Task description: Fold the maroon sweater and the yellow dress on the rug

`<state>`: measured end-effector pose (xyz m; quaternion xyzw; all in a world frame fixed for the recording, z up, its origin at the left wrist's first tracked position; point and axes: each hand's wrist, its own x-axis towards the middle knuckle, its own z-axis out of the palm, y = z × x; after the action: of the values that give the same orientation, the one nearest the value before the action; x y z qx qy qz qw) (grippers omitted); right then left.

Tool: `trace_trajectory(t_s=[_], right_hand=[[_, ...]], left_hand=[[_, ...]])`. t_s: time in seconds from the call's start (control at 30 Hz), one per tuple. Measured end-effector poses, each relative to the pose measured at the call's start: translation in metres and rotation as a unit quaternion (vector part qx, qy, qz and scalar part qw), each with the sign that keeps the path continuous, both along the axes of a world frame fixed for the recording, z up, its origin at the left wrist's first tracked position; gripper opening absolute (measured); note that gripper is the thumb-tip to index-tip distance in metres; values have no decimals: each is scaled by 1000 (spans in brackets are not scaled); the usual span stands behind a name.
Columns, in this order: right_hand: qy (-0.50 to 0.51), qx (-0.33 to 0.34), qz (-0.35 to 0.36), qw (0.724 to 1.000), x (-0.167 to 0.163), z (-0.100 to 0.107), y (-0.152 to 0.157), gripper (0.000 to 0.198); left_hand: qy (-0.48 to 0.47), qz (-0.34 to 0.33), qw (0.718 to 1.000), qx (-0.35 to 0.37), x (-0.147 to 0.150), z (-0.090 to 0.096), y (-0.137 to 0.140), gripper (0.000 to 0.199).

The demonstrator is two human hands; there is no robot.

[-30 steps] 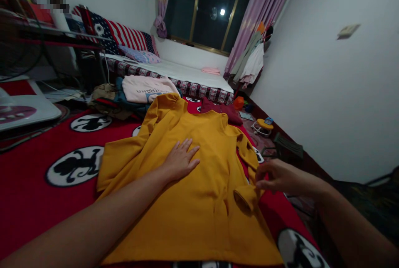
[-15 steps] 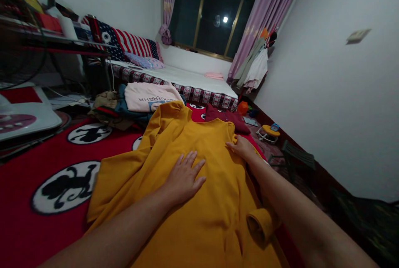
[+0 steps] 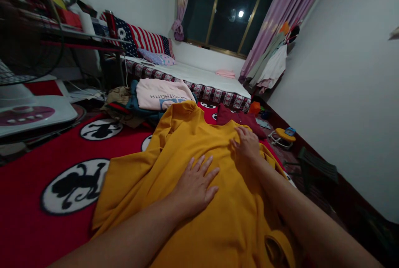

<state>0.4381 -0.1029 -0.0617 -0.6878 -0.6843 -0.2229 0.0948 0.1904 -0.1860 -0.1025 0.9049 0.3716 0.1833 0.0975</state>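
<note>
A mustard-yellow long-sleeved top (image 3: 230, 234) lies spread on a red blanket (image 3: 21, 189) printed with black figures in white ovals. My left hand (image 3: 198, 187) rests flat on the middle of its front, fingers spread. Up near the neckline, by the shoulder on the right, my right hand (image 3: 248, 145) touches the cloth with its fingers apart. One sleeve stretches out to the left. The cuff of the other (image 3: 279, 249) is turned up beside my right forearm, which hides part of that side.
Beyond the top lie a folded pink garment (image 3: 165, 93) on other clothes and a folded maroon garment (image 3: 238, 119). A fan base (image 3: 37, 112) stands at left. At right are a yellow stool (image 3: 285, 135) and a dark folding stool (image 3: 318, 166). A bed (image 3: 193, 74) is under the window.
My right hand has gone from the top's side edge inward onto the upper front, its fingers now spread over the cloth. The left hand stays flat on the front. The view has shifted left.
</note>
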Motion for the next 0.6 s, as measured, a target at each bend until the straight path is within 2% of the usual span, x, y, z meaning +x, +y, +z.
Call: trace_trajectory(t_s=[0.07, 0.1, 0.17, 0.23, 0.33, 0.4, 0.5, 0.6], right_hand=[[28, -79, 59, 995, -11, -9, 6, 58], [42, -125, 61, 989, -15, -13, 10, 59], [70, -195, 28, 978, -21, -20, 17, 61], [98, -228, -16, 969, -26, -21, 23, 62], [140, -248, -72, 956, -43, -13, 22, 62], [156, -245, -77, 954, -61, -8, 12, 57], [158, -240, -23, 958, -90, -11, -14, 47], [157, -191, 28, 969, -110, -25, -41, 50]], left_hand=[[2, 0, 1000, 0, 0, 1, 0, 52], [3, 0, 1000, 0, 0, 1, -1, 52], [2, -1, 1000, 1, 0, 1, -1, 52], [-3, -3, 1000, 1, 0, 1, 0, 52], [-30, -7, 1000, 1, -1, 4, 0, 50], [-78, -15, 997, -10, -2, 8, 1, 40], [-194, 0, 980, -47, -6, 12, 5, 26], [-295, 43, 953, -51, -10, 16, 10, 24]])
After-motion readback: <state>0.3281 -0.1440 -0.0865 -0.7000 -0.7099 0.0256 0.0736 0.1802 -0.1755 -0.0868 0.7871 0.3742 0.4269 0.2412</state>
